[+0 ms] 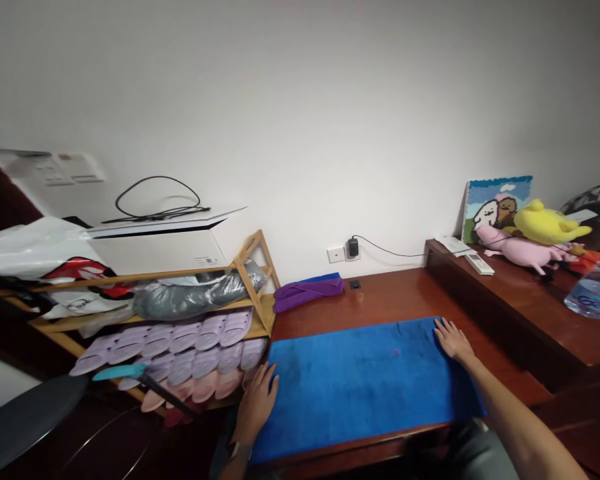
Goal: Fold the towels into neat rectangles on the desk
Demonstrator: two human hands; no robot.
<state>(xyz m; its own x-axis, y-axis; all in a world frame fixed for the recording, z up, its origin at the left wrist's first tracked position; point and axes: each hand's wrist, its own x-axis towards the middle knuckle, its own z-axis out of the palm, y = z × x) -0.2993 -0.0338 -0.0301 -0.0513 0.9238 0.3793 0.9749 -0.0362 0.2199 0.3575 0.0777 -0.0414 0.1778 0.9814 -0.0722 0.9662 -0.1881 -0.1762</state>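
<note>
A blue cloth (pixel 360 380) lies spread flat over the front of the reddish-brown wooden desk (pixel 390 293), with a few dark stains on it. At its left edge rests my left hand (pixel 257 400), fingers stretched out and holding nothing. My right hand (pixel 453 340) lies flat near the cloth's far right corner, fingers apart and touching the fabric. Behind the cloth, against the wall, sits a folded purple cloth (pixel 310 293) with some blue fabric along its back.
To the left stands a wooden rack (pixel 260 267) with rows of lilac slippers (pixel 195 333) and a white box (pixel 160 250) on top. A raised ledge at right bears a remote control (pixel 479 264), plush toys (pixel 523 253) and a water bottle (pixel 595 293). A black plug (pixel 353 247) sits in the wall socket.
</note>
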